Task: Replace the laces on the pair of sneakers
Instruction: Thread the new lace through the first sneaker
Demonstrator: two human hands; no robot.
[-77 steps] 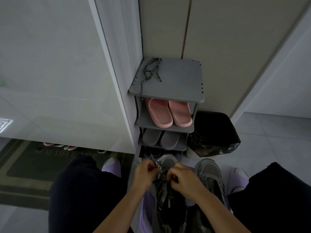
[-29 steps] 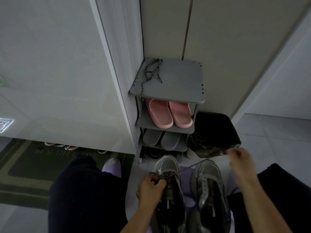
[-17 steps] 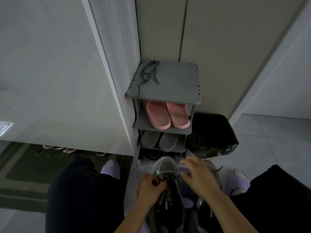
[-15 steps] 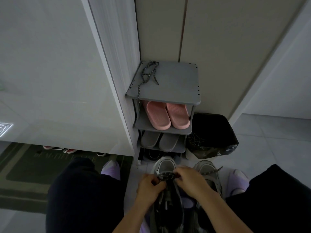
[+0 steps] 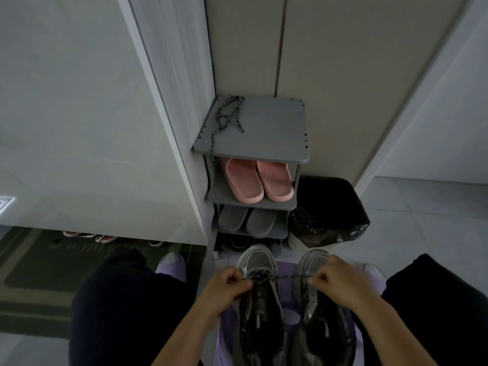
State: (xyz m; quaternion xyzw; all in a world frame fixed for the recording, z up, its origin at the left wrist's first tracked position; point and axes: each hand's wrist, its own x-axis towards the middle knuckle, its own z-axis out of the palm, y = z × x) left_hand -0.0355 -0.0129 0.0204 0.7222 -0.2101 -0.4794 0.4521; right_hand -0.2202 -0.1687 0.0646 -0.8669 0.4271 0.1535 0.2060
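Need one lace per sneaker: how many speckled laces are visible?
2. The spare lace lies coiled on the rack's top shelf. The threaded lace stretches between left hand and right hand across the left sneaker. Tangled cords by the black bag may be more.

We locate L sneaker (image 5: pixel 260 299) just beside R sneaker (image 5: pixel 320 313), both in front of rack (image 5: pixel 277 128). Threaded lace (image 5: pixel 290 277) runs from L sneaker across R sneaker. Spare lace (image 5: pixel 227 117) lies on top shelf, rear-L corner. Bag (image 5: pixel 330 202) sits R of rack.
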